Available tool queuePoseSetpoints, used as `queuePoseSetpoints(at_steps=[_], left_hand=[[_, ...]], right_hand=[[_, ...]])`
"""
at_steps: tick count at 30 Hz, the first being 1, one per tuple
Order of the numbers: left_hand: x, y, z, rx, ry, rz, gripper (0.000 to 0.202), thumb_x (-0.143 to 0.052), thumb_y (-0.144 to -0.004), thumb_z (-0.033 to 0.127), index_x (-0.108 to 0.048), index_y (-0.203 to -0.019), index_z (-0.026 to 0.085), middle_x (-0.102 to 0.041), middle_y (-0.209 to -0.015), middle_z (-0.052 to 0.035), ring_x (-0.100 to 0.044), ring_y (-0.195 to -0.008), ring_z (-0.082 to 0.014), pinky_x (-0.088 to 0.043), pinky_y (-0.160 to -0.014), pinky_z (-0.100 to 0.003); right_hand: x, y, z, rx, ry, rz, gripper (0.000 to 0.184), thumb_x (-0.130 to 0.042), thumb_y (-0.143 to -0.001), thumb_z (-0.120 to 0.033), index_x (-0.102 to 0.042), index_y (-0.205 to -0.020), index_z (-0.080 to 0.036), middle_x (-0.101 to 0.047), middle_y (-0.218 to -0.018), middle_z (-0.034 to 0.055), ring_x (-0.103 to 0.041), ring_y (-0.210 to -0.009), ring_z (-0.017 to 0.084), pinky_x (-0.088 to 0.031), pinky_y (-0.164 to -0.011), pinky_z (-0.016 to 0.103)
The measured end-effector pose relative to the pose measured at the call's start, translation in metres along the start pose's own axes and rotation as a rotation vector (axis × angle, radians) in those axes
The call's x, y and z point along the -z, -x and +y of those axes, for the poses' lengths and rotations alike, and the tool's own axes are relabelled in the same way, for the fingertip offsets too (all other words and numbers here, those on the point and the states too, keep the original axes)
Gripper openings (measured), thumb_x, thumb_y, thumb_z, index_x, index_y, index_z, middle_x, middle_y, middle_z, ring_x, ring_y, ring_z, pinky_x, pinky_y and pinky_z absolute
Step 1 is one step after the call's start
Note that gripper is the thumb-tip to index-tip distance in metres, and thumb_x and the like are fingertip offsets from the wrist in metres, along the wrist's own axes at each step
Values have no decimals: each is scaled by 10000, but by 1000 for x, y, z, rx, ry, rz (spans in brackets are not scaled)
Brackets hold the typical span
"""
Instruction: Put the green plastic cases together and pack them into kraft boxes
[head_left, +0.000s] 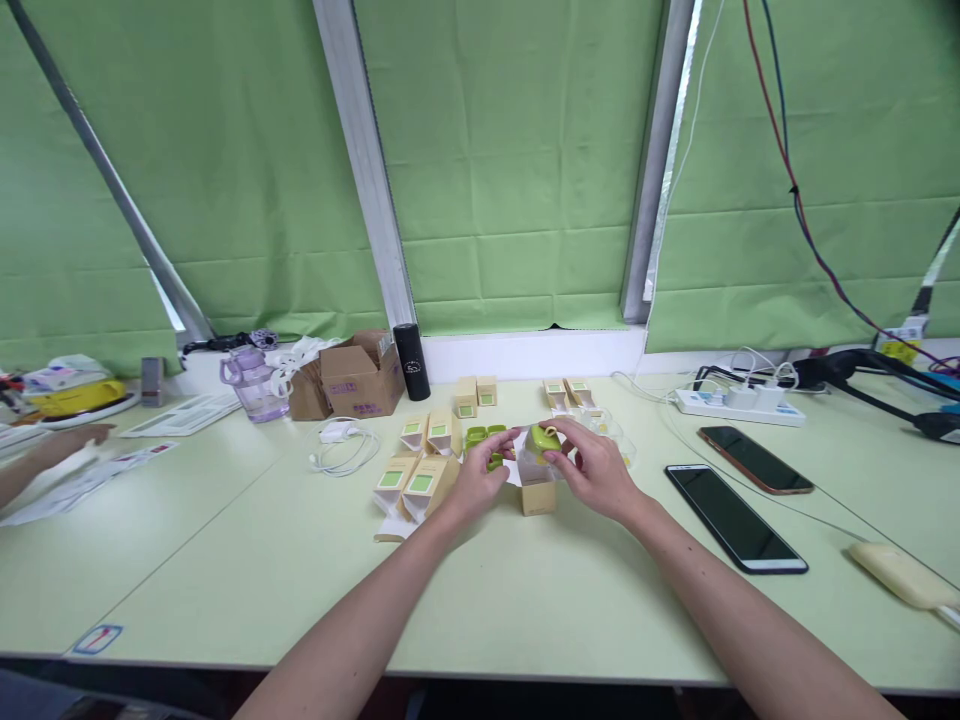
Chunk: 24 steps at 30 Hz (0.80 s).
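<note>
My right hand [596, 468] pinches a small rounded green item [541, 439] from the right, its fingers curled round it. My left hand [480, 482] meets the same item from the left, fingertips closed on its side and on a white wrap or sheet [517, 468] under it. Both hands hover just above a small tan box [538, 497] standing on the pale green table [525, 600]. Several open tan boxes with green labels [420, 485] lie left of my left hand. More green items [484, 437] sit behind it.
Two phones [733, 517] [754, 459] lie at the right, behind them a power strip [739, 403] with cables. A brown carton [360, 377], black cylinder [412, 361], purple bottle [253, 384] and white cable [343, 447] stand at back left. Another person's hand [71, 440] rests at far left.
</note>
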<state>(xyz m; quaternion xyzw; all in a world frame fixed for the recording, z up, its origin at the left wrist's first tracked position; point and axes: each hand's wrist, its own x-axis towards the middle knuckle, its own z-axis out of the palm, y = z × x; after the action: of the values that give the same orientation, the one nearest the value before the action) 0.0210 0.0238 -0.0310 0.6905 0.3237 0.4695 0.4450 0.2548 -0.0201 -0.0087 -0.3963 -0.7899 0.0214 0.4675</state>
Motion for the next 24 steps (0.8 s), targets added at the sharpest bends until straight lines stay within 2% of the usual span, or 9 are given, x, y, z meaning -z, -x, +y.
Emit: queuePoseSetpoints(at_steps=[8, 11, 15, 20, 24], left_hand=[[0, -2, -1, 25, 33, 2, 744, -593, -708, 86, -704, -1438, 175, -714, -1420, -126, -658, -1184, -247, -501, -1088, -411], [0, -1, -2, 28, 35, 4, 750, -589, -703, 77, -707, -1437, 174, -736, -1363, -121, -659, -1179, -249, -507, -1070, -402], [-1, 0, -3, 32, 28, 15, 770, -576, -688, 62, -706, -1440, 167, -751, -1298, -118, -659, -1184, -255, -512, -1060, -397], [-1, 1, -2, 29, 17, 25, 773, -563, -685, 60, -708, -1437, 163, -741, -1325, -123, -652, -1179, -252, -511, -1068, -404], [-1, 1, -1, 40, 10, 22, 786, -559, -674, 55, -707, -1440, 147, -742, -1328, -130, -651, -1170, -250, -500, -1093, -420]], right_hand=[[-2, 3, -1, 34, 30, -45, 271, -565, -1074, -344, -622, -1324, -255, -781, -1265, 87, -738, -723, 180, -496, -595, 310], [-4, 4, -2, 34, 43, -57, 255, -583, -1057, -336, -621, -1297, -259, -787, -1234, 90, -730, -720, 191, -490, -621, 322], [-6, 5, -2, 29, 67, -82, 234, -598, -1032, -323, -610, -1258, -260, -793, -1112, 69, -710, -737, 212, -465, -648, 332], [-6, 7, -5, 11, 90, -140, 202, -632, -991, -335, -593, -1173, -257, -729, -860, 17, -640, -692, 225, -406, -656, 330], [-7, 9, -6, -1, 80, -157, 191, -637, -984, -357, -572, -1128, -248, -697, -860, 20, -611, -698, 220, -388, -660, 324]])
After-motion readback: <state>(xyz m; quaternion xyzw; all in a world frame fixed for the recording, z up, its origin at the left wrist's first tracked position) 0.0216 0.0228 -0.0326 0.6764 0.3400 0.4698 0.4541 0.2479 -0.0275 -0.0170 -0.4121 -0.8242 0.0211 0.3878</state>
